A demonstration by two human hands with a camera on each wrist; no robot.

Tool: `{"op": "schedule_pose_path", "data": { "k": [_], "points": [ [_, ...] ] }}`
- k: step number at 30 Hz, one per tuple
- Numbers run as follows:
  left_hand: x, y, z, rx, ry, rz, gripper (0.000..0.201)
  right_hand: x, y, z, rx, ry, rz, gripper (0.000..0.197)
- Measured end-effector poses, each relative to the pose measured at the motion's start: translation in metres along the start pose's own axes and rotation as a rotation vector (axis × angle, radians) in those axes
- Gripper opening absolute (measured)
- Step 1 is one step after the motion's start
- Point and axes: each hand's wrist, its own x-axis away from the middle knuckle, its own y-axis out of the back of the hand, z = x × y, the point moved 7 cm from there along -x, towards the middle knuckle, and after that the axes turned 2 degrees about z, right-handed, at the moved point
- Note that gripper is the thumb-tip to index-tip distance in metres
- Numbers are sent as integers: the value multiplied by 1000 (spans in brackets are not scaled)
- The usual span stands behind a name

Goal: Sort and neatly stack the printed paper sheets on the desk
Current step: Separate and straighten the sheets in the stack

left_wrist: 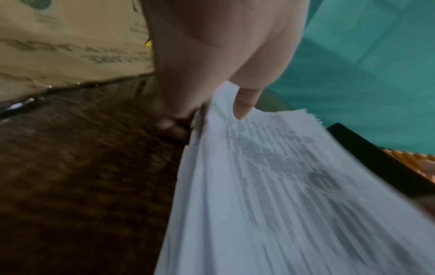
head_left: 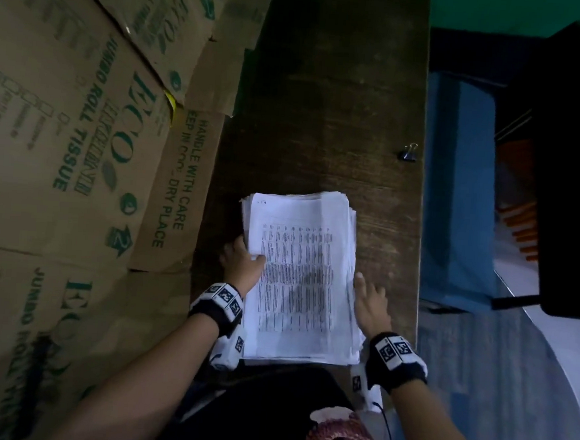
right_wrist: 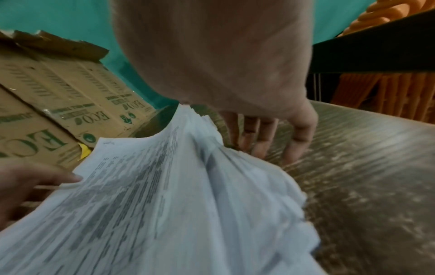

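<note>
A thick stack of printed paper sheets (head_left: 298, 279) lies on the dark wooden desk (head_left: 324, 102), near its front edge, with its edges uneven. My left hand (head_left: 245, 256) grips the stack's left edge. Its thumb (left_wrist: 244, 104) lies on the top sheet (left_wrist: 270, 195) and its fingers (left_wrist: 170, 127) curl under the edge. My right hand (head_left: 369, 292) rests against the stack's right edge. Its fingers (right_wrist: 266, 137) are straight and spread, pointing down at the desk beside the fanned sheets (right_wrist: 164, 195). My left hand (right_wrist: 28, 178) also shows at the stack's far side.
A black binder clip (head_left: 409, 152) sits near the desk's right edge. Printed cardboard boxes (head_left: 81, 136) stand stacked along the left side of the desk. Past the right edge are a blue object (head_left: 456, 180) and a dark piece of furniture (head_left: 566, 170).
</note>
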Motion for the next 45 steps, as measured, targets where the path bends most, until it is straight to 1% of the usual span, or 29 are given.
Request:
{"op": "schedule_pose_path", "data": {
  "k": [2,3,4,6,7,8,9,10,11,12,13,15,16,18,22,24,25,26,28,31,32,33,36,37,38,40,41,43,45],
  "points": [
    [15,-8,6,-155,48,7,73,1,-1,5,-20,45,-20,80],
    [23,-14,7,-166,67,34,75,3,-4,14,-27,82,-9,89],
    [30,-19,6,-153,81,53,77,5,-9,22,-57,92,12,91],
    [34,-25,3,-65,78,56,78,3,-13,31,-155,37,39,74],
    [32,-23,0,31,69,50,76,2,-12,33,-253,-13,72,71],
    [27,-19,0,158,65,49,75,-2,-11,33,-354,-62,106,76],
    [22,-17,3,280,75,61,76,-7,-12,28,-431,-113,171,88],
    [17,-16,8,367,106,92,81,-13,-15,22,-471,-150,252,100],
    [17,-15,11,405,142,138,87,-11,-15,20,-456,-158,337,107],
    [19,-16,14,387,160,207,89,-16,-18,12,-416,-131,395,105],
    [22,-18,12,366,138,275,79,-17,-16,12,-390,-67,406,91],
    [27,-16,0,402,9,307,46,-11,-5,18,-363,92,312,59],
    [32,-10,-9,424,-65,279,39,-4,5,26,-365,168,235,48],
    [41,9,-31,473,-204,163,31,14,34,47,-480,291,80,28],
    [69,63,-94,540,-506,-62,25,43,95,90,-755,548,-147,18],
    [83,85,-126,577,-658,-109,30,51,117,108,-805,647,-220,15],
    [86,91,-136,605,-699,-120,32,51,125,114,-825,680,-230,15],
    [87,95,-144,616,-721,-120,33,52,132,121,-835,720,-228,19],
    [85,95,-154,587,-734,-92,33,53,143,132,-794,799,-179,33],
    [84,97,-166,459,-792,-91,31,52,150,139,-742,839,-91,59],
    [84,98,-171,412,-829,-85,28,54,152,142,-726,855,-76,63],
    [80,97,-173,386,-851,-60,31,52,153,142,-715,859,-67,65],
    [62,98,-173,392,-794,34,64,49,166,141,-782,849,-50,76],
    [55,98,-173,404,-765,71,70,47,168,141,-792,845,-28,78],
    [51,97,-173,410,-751,115,71,45,167,144,-776,834,-9,77],
    [49,94,-180,390,-738,179,54,45,159,153,-738,830,8,62],
    [47,94,-182,384,-736,168,46,47,157,157,-744,828,-6,52],
    [47,101,-185,369,-762,111,40,46,162,156,-751,813,-84,43],
    [46,106,-184,388,-823,110,45,43,167,152,-727,823,-98,39]
  ]
}}
